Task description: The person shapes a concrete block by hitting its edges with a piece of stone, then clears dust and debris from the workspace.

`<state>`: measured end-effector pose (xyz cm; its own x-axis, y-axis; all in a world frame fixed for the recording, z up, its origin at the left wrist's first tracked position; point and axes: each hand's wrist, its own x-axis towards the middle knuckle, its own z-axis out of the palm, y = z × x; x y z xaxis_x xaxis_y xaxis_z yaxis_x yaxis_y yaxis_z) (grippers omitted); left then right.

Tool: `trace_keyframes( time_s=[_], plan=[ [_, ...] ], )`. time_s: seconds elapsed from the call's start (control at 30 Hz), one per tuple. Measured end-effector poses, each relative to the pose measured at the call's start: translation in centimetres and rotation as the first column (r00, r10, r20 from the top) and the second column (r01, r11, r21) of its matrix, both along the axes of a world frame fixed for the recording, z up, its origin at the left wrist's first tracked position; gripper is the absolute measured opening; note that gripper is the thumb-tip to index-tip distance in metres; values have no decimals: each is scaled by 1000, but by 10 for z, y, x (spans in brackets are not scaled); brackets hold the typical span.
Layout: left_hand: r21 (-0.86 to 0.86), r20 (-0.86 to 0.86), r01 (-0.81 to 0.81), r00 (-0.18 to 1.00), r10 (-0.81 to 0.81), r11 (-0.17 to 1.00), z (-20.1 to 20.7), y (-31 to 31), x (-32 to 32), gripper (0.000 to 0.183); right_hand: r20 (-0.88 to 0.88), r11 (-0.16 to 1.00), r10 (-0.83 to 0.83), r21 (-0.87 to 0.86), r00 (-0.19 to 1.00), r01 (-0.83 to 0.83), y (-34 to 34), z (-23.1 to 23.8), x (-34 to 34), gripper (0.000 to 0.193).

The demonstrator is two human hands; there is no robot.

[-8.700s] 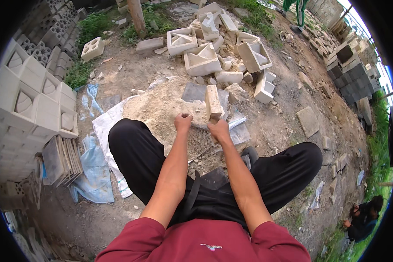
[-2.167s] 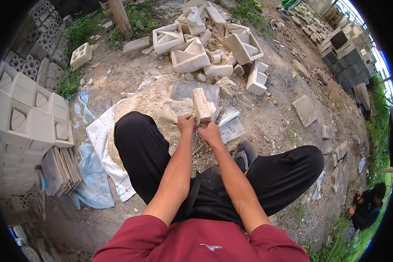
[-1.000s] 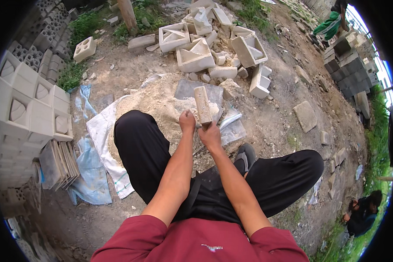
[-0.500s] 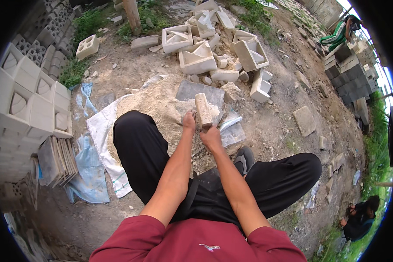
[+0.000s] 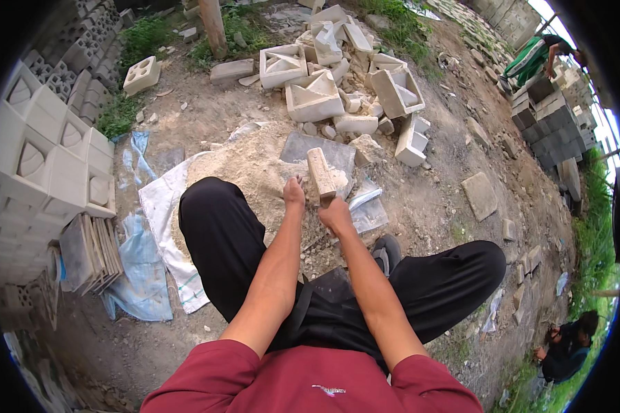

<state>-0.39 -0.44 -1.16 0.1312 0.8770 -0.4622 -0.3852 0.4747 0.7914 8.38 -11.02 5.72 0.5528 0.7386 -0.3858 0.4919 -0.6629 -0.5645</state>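
While your right hand (image 5: 335,212) kept a closed grip on the upright pale oblong concrete piece (image 5: 321,176), your left hand (image 5: 294,192) rested just beside it, its grip unreadable; the sandy rubble mound (image 5: 248,172) beneath suggested chipping was well underway, unfinished.

You sat over a mound of pale sand (image 5: 255,168), your right hand (image 5: 335,213) gripping the lower end of an upright pale block (image 5: 321,173). Your left hand (image 5: 294,193) rested just beside it, perhaps touching the sand. A grey slab (image 5: 317,148) lay behind, broken hollow blocks (image 5: 315,100) beyond.
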Motion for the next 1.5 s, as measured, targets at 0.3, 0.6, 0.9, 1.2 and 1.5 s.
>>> trace_keyframes(
  time_s=[0.3, 0.6, 0.9, 1.2, 1.5],
  plan=[
    [139, -610, -24, 786, 104, 990, -23, 6, -40, 48, -48, 976, 25, 219, 999, -14, 17, 28, -39, 52],
    [242, -621, -88, 751, 224, 966, -14, 20, -52, 46, -21, 984, 177, 38, 984, -177, 30, 31, -30, 52],
    [195, -555, -123, 804, 213, 973, 3, 16, -40, 42, -43, 985, 150, -74, 988, -153, 17, 14, -14, 44],
    [224, -611, -76, 766, 201, 972, 3, 12, -63, 43, 50, 996, -60, 64, 997, 57, 10, 25, 47, 45],
    [323, -545, -289, 722, 427, 901, 35, 13, -65, 43, 26, 995, 78, 53, 997, -79, 33, 5, -49, 54]
  ],
)
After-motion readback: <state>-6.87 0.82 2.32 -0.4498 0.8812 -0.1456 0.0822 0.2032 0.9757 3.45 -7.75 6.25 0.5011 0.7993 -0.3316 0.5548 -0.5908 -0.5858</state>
